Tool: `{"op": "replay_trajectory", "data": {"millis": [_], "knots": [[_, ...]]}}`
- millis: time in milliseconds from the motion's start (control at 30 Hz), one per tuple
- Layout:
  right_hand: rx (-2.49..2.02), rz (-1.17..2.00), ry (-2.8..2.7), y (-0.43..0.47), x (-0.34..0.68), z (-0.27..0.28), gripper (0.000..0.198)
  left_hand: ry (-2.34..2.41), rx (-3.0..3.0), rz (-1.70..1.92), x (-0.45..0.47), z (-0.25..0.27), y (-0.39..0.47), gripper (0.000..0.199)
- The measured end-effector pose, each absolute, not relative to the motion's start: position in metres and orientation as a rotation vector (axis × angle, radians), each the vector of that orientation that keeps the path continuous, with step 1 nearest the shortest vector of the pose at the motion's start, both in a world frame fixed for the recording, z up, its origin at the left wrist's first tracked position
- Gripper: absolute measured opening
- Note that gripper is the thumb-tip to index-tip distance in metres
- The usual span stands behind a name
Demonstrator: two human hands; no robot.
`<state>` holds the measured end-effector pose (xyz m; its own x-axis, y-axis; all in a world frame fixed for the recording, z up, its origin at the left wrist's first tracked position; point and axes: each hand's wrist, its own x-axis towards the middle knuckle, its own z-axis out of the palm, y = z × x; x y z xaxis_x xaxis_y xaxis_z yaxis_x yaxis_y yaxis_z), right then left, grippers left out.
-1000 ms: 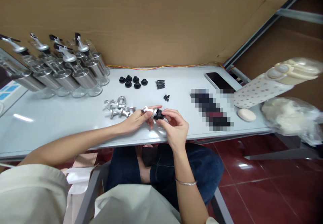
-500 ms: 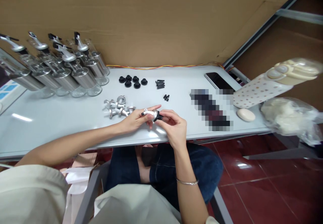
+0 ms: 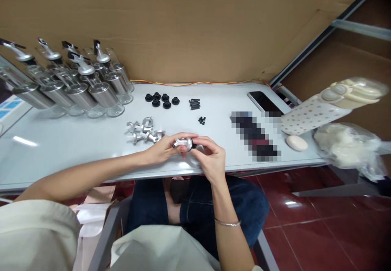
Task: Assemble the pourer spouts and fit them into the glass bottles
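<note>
A silver bottle pourer (image 3: 184,143) with a black stopper end is held between both hands, just over the table's front edge. My left hand (image 3: 165,148) grips it by the spout side, which points left. The fingers and thumb of my right hand (image 3: 212,157) close round its black end, partly hiding it. Left of the hands lie several loose silver pourer spouts (image 3: 143,130) in a heap. Beyond them are several black rubber stoppers (image 3: 161,99), black tube pieces (image 3: 194,104) and small black caps (image 3: 202,120).
Glass-and-steel bottles (image 3: 77,94) crowd the back left, several topped with pourers. At the right are a phone (image 3: 264,102), a blurred-out patch, a dotted flask (image 3: 317,110), an oval cream-coloured object (image 3: 297,143) and a plastic bag (image 3: 345,145). A cardboard wall (image 3: 198,31) stands behind the table.
The pourer has turned slightly in my hands, its spout now more level with the table, and my left fingers have shifted around it. The view has tilted a little.
</note>
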<state>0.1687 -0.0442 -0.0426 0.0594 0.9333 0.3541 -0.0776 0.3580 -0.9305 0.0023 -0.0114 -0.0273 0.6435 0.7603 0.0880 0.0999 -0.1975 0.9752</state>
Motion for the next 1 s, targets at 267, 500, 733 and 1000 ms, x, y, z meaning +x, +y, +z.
{"op": "replay_trajectory", "data": {"millis": [267,500,733,1000], "knots": [[-0.994,0.950,-1.214,-0.0475,0.1600,-0.0407,0.022,0.766,1.479,0.813,0.0104,-0.0290,-0.0165,0.035],[-0.991,1.196,-1.138,-0.0481,0.1607,-0.0386,0.024,0.743,1.427,0.794,0.0090,-0.0244,-0.0176,0.035],[-1.016,1.119,-1.079,-0.0471,0.1603,-0.0392,0.022,0.679,1.473,0.820,0.0056,-0.0233,-0.0159,0.036],[-1.018,1.055,-1.123,-0.0481,0.1622,-0.0389,0.014,0.742,1.473,0.925,0.0081,-0.0304,-0.0188,0.031]]}}
